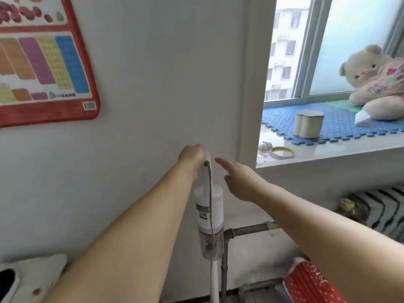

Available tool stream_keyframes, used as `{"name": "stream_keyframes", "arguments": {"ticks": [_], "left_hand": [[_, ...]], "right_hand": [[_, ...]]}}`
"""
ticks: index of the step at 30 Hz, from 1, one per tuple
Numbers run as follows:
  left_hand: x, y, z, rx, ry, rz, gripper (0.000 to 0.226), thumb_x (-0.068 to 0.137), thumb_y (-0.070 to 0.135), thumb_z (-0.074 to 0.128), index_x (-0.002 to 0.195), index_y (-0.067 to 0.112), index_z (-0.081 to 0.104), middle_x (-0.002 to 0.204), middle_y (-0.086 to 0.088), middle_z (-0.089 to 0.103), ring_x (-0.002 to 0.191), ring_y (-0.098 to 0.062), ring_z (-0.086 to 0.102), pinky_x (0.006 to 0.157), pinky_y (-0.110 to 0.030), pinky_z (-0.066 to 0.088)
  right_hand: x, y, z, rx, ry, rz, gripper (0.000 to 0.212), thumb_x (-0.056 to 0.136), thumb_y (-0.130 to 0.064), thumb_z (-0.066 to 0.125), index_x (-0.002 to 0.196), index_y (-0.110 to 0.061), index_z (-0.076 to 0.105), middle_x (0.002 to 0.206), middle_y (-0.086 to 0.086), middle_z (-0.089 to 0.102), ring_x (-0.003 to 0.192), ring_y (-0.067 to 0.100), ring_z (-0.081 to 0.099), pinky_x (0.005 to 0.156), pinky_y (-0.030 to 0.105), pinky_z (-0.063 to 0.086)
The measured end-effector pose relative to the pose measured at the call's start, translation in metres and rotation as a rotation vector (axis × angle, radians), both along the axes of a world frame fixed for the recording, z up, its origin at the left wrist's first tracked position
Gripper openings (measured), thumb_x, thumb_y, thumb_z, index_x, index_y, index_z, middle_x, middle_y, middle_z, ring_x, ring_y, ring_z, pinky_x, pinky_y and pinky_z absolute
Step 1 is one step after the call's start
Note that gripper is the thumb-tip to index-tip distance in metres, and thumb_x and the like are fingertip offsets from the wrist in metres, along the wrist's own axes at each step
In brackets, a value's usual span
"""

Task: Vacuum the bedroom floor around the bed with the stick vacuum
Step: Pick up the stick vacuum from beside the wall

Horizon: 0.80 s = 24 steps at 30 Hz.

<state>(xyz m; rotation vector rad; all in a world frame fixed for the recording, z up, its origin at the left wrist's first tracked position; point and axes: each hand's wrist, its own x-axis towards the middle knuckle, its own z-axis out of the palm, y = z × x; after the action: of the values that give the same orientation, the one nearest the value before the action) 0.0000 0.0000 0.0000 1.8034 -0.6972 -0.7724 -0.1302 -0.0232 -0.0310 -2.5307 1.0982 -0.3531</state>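
1. The left hand (190, 154) is closed around the top of the handle of the stick vacuum (210, 217), which stands upright against the wall (157, 84).
2. The right hand (239, 179) is open and holds nothing: its fingers (220, 161) are stretched toward the handle, just beside it but not touching.
3. Below the left hand the vacuum's white motor body leads down to a clear dust cup and a thin white tube; a grey cord (210, 193) runs down along it from the handle.
4. Just right of the dust cup, under the right forearm, are grey metal pipes (251, 229).
5. Up and to the right of the right hand is a window sill (328, 150) with a blue foam mat (341, 121), a cylindrical filter (309, 123) and a plush bear (376, 82).
6. Up and to the left of the left hand a red-edged chart (43, 60) hangs on the wall.
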Motion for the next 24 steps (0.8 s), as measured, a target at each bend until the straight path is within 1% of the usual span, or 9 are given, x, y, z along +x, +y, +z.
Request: {"name": "stream_keyframes", "arguments": {"ticks": [2,4,7,8,10,12,16,21,24], "left_hand": [[0.006,-0.013,-0.004,0.014,0.065,0.019,0.026,0.094,0.020,0.038,0.106,0.008,0.058,0.097,-0.011,0.059,0.087,-0.026,0.050,0.072,-0.028,0.034],[0.009,-0.021,-0.007,0.053,0.118,-0.017,0.024,0.094,0.023,0.040,0.103,0.008,0.057,0.102,-0.012,0.060,0.088,-0.027,0.052,0.065,-0.028,0.034],[0.009,-0.030,-0.015,0.061,0.169,-0.039,0.033,0.094,0.032,0.046,0.114,0.008,0.057,0.092,-0.010,0.056,0.082,-0.025,0.052,0.071,-0.029,0.036],[0.009,-0.032,-0.017,0.054,0.180,-0.043,0.034,0.094,0.033,0.049,0.112,0.006,0.058,0.087,-0.009,0.057,0.080,-0.025,0.053,0.072,-0.029,0.037],[0.008,-0.033,-0.021,0.041,0.207,-0.048,0.025,0.094,0.028,0.051,0.093,0.004,0.058,0.076,-0.010,0.058,0.078,-0.026,0.057,0.070,-0.029,0.041],[0.006,-0.031,-0.023,0.022,0.243,-0.039,0.018,0.096,0.020,0.050,0.092,0.003,0.054,0.070,-0.010,0.057,0.066,-0.022,0.058,0.062,-0.028,0.044],[-0.004,-0.015,-0.021,0.050,0.258,-0.057,0.013,0.098,0.017,0.047,0.100,0.005,0.051,0.071,-0.007,0.056,0.058,-0.014,0.055,0.049,-0.022,0.044],[-0.023,0.018,-0.024,0.098,0.228,-0.075,0.024,0.097,0.022,0.047,0.112,0.005,0.056,0.069,-0.005,0.055,0.057,-0.015,0.055,0.057,-0.025,0.044],[-0.043,0.049,-0.027,0.083,0.220,-0.057,0.018,0.096,0.023,0.049,0.101,0.007,0.055,0.066,-0.006,0.051,0.054,-0.015,0.052,0.055,-0.023,0.044]], "right_hand": [[0.007,-0.010,-0.007,0.046,-0.007,-0.013,0.059,0.097,-0.004,0.034,0.151,-0.025,0.021,0.150,0.004,0.039,0.135,0.023,0.039,0.108,0.032,0.035],[0.009,-0.017,-0.014,0.095,0.002,-0.029,0.059,0.098,-0.005,0.035,0.151,-0.026,0.022,0.149,0.003,0.040,0.134,0.023,0.041,0.107,0.030,0.035],[0.011,-0.025,-0.024,0.140,0.025,-0.039,0.056,0.099,-0.006,0.035,0.151,-0.024,0.023,0.148,0.005,0.043,0.133,0.024,0.043,0.106,0.027,0.035],[0.011,-0.025,-0.025,0.143,0.035,-0.037,0.056,0.099,-0.007,0.036,0.151,-0.023,0.024,0.146,0.006,0.044,0.132,0.024,0.044,0.106,0.027,0.035],[0.009,-0.027,-0.029,0.158,0.040,-0.041,0.054,0.099,-0.008,0.036,0.150,-0.022,0.025,0.145,0.007,0.046,0.130,0.023,0.046,0.106,0.028,0.036],[0.008,-0.025,-0.031,0.171,0.047,-0.042,0.052,0.100,-0.009,0.037,0.150,-0.020,0.026,0.144,0.008,0.047,0.130,0.023,0.047,0.107,0.028,0.036],[0.000,-0.018,-0.031,0.185,0.035,-0.042,0.051,0.100,-0.010,0.038,0.149,-0.018,0.028,0.142,0.009,0.048,0.130,0.022,0.047,0.108,0.028,0.036],[-0.017,0.009,-0.028,0.216,0.016,-0.038,0.052,0.099,-0.011,0.040,0.149,-0.018,0.029,0.141,0.009,0.049,0.128,0.023,0.049,0.108,0.030,0.039],[-0.034,0.034,-0.026,0.222,-0.003,-0.027,0.051,0.099,-0.013,0.042,0.148,-0.018,0.030,0.140,0.008,0.050,0.127,0.022,0.050,0.106,0.028,0.038]]}}
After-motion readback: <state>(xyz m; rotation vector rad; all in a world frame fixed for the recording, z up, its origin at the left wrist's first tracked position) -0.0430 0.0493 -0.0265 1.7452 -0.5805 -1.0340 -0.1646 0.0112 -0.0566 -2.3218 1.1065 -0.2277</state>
